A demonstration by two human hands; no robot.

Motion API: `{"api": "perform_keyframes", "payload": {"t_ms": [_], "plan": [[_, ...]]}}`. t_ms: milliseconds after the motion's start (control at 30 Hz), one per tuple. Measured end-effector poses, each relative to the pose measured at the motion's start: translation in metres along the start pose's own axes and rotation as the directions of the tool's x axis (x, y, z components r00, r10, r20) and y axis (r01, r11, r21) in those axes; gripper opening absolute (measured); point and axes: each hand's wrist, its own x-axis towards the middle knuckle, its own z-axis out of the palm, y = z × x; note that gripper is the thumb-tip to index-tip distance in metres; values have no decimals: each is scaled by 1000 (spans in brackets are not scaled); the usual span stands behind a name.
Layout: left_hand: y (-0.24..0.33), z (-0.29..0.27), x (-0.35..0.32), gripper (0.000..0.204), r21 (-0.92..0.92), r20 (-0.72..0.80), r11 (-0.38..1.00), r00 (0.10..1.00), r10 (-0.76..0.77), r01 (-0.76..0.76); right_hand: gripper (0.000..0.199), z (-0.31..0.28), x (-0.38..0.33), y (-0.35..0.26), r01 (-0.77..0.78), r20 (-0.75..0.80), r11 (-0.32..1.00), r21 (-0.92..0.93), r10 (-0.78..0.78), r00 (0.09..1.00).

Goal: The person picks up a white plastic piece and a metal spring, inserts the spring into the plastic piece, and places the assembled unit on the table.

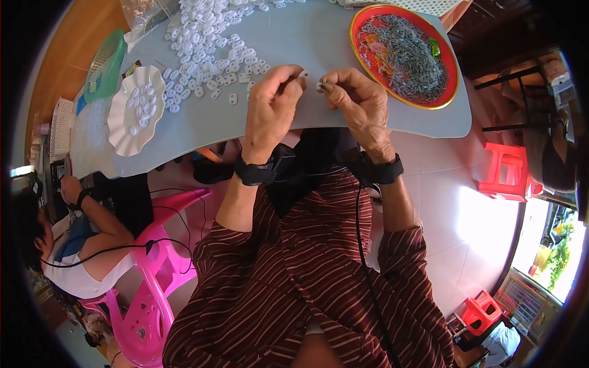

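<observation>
My left hand (pixel 271 109) is raised over the table's near edge, thumb and forefinger closed on a small white plastic piece (pixel 304 74). Facing it, a little apart, my right hand (pixel 361 105) pinches another small white piece (pixel 320 87) between thumb and fingertip. Whether a metal pin sits in either piece is too small to tell. A heap of white oval pieces with holes (pixel 199 37) spreads beyond my left hand, a few lying loose beside it. To the right of my right hand, a red plate with a gold rim (pixel 455 72) holds many thin grey metal pins (pixel 408 58).
A cream scalloped dish (pixel 121 126) with several white pieces stands on the grey table (pixel 202 126) at left, beside a green basket (pixel 104 64). A person (pixel 92 245) sits at lower left by a pink chair (pixel 156 294). Red stools (pixel 506 172) stand right.
</observation>
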Motion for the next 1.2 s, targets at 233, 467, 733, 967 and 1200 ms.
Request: {"api": "perform_keyframes", "payload": {"t_ms": [233, 467, 733, 967, 1200], "plan": [[-3, -2, 0, 25, -420, 96, 887, 981, -169, 194, 11, 2, 0, -3, 3, 38, 1000, -10, -3, 999], [1, -6, 3, 24, -291, 125, 946, 986, -110, 142, 21, 2, 0, -2, 10, 41, 1000, 25, -11, 999], [9, -10, 6, 23, -88, 122, 992, 989, -81, 92, 27, 4, -2, -2, 11, 33, 1000, -14, -11, 999], [11, -13, 8, 22, 12, 250, 998, 966, -66, 66, 28, 2, -1, 1, 26, 54, 999, -36, -24, 998], [15, -20, 11, 22, 135, 388, 989, 922, 2, -59, 24, 0, -2, 1, 22, 79, 999, -24, -21, 997]]}}
